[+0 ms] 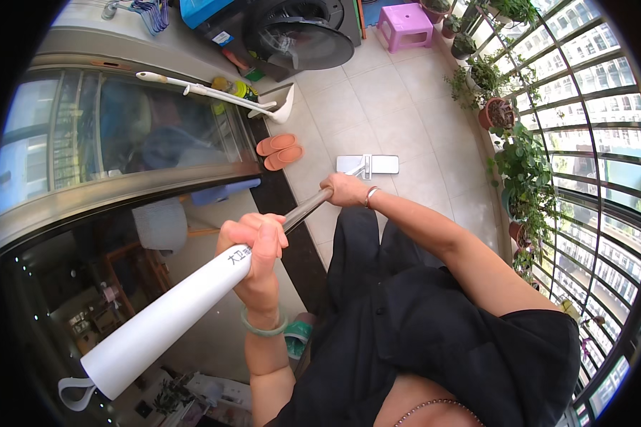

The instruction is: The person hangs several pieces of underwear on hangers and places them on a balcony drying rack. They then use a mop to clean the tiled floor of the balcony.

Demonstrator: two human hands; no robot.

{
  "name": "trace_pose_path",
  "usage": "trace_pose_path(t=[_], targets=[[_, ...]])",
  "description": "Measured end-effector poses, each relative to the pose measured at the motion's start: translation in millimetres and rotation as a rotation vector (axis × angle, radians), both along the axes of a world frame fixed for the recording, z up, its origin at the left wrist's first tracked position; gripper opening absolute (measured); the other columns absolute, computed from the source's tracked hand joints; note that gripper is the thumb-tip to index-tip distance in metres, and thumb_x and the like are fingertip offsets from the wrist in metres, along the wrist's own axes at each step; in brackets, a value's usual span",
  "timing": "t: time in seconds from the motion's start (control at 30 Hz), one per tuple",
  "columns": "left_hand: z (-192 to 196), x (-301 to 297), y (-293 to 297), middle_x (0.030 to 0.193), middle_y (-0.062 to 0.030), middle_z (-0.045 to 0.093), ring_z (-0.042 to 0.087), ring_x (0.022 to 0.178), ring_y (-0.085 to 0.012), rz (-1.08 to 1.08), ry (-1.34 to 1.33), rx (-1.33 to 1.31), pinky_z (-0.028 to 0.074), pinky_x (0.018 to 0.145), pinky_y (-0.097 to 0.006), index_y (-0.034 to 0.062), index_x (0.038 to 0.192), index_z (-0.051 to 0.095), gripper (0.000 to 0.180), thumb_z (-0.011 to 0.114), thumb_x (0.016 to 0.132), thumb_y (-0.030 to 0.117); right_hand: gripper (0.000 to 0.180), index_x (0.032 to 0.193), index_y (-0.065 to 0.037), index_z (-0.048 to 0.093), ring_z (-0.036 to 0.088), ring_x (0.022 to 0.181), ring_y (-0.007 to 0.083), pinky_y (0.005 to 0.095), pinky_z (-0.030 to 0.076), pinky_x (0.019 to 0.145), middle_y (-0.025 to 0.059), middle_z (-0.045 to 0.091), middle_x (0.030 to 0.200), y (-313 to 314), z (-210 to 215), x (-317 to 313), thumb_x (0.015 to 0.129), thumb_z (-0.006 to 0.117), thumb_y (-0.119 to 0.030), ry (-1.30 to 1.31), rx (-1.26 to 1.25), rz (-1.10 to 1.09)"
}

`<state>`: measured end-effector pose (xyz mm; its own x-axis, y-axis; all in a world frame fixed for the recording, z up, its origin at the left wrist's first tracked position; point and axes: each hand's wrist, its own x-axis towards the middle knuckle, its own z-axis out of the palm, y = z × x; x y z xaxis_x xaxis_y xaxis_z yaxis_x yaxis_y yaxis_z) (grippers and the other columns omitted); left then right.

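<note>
A flat mop slants across the view, its thick white grip and hanging loop toward the lower left. My left hand is wrapped round the mop where the white grip meets the metal pole; a pale green bangle circles that wrist. Further down, my right hand closes round the pole, with a silver bracelet at the wrist. Just beyond the right hand, the white rectangular mop head lies flat on the tiled floor.
Orange slippers and a white dustpan stand by the glass door at left. A washing machine with its round door open is at the far end, beside a pink stool. Potted plants line the railing at right.
</note>
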<state>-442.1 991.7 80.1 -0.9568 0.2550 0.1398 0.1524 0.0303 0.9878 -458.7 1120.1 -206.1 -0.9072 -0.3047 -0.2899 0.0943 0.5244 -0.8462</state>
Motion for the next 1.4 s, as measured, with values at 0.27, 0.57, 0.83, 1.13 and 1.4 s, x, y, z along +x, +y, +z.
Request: trace_pose_path(t=[0.27,0.57,0.83,1.13,1.4], targets=[[-19,-145,45,0.069,-0.0005,0.052,0.054,0.067,-0.0088,-0.211,0.126,-0.173,0.048,0.071,-0.025,0.0047,0.085,0.051,0.023,0.071,0.089,0.016,0.036,0.098,-0.016,0.069,0.061,0.092,0.0337,0.0460,0.049,0.078,0.0137,0.067,0.094,45,-9,-135,0.091,0.055,-0.048,0.179,0.184,-0.187],[-93,-295,82,0.120,-0.0072,0.060,0.054,0.115,-0.0183,-0.689,-0.076,0.003,0.037,0.103,-0.040,0.0084,0.127,0.052,0.054,0.075,0.083,0.027,0.028,0.105,-0.002,0.059,0.063,0.073,0.0128,0.0274,0.054,0.063,0.0043,0.064,0.087,79,40,-205,0.085,0.067,-0.020,-0.017,-0.280,-0.694],[-241,-359,39,0.121,-0.0134,0.061,0.059,0.111,-0.0188,-0.620,-0.570,0.054,0.049,0.092,-0.030,0.0010,0.127,0.054,0.039,0.061,0.094,0.022,0.022,0.106,-0.003,0.057,0.064,0.082,0.0222,0.0490,0.055,0.086,0.0066,0.059,0.088,110,-17,-235,0.091,0.061,-0.019,-0.710,-1.024,-0.763],[-358,-453,-41,0.100,-0.0105,0.068,0.066,0.085,-0.0162,0.157,-0.953,-0.033,0.053,0.070,-0.028,-0.0029,0.120,0.056,0.034,0.055,0.098,0.022,0.019,0.100,0.004,0.054,0.060,0.057,0.0175,0.0283,0.052,0.051,0.0174,0.062,0.086,70,-7,-370,0.082,0.060,-0.002,-1.264,-0.065,-0.603],[-407,-503,-93,0.094,-0.0118,0.065,0.066,0.073,-0.0199,0.487,-1.093,-0.091,0.056,0.062,-0.034,-0.0052,0.114,0.054,0.040,0.065,0.092,0.027,0.008,0.082,0.007,0.056,0.046,0.044,0.0104,0.0221,0.038,0.036,0.0160,0.060,0.079,45,21,-435,0.081,0.051,0.000,-1.356,0.243,-0.340]])
